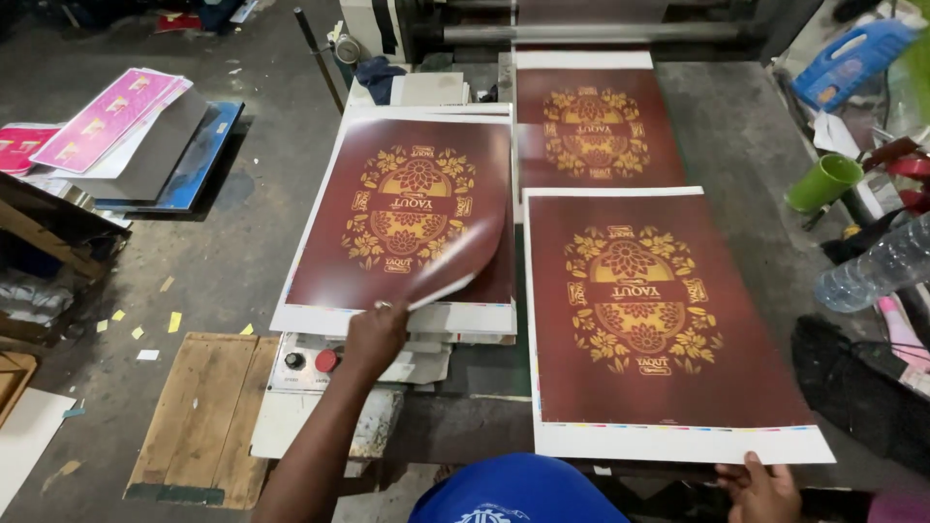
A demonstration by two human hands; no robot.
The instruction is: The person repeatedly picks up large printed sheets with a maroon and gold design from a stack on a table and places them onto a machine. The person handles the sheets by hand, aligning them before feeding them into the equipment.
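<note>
Your left hand pinches the near edge of the top sheet on the stack of maroon printed sheets, fingers closed on the paper and curling its right corner up off the pile. Your right hand rests at the near white margin of a single maroon sheet lying flat on the grey table; its fingers touch the margin's edge, though whether they grip it cannot be told. A third sheet lies beyond, emerging from the machine. A green cup and a clear plastic bottle stand to the right.
</note>
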